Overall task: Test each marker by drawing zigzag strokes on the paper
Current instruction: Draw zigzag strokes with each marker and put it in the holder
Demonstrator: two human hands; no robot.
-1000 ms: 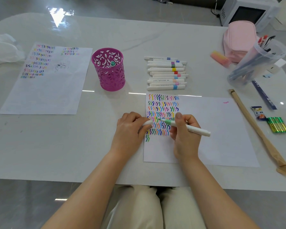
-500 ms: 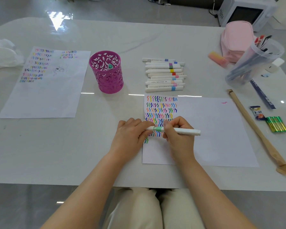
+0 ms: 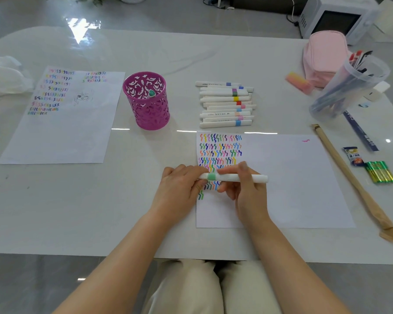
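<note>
Two hands clamped on white green-banded marker (image 3: 258, 178): left hand (image 3: 179, 185) at cap (image 3: 204, 176), right hand (image 3: 247, 191) on barrel; cap, off earlier, now seated.

Bare tabletop (image 3: 132, 200) lies open between the left sheet (image 3: 61, 137) and the paper (image 3: 293, 177), whose right half is mostly blank. A magenta mesh pen cup (image 3: 150, 109) stands behind that gap. A row of markers (image 3: 225, 105) lies just beyond the paper's far edge. A long brown wrapped stick (image 3: 349, 182) runs along its right side, with batteries (image 3: 380, 172) and a tilted clear pen container (image 3: 340, 94) beyond.
</note>
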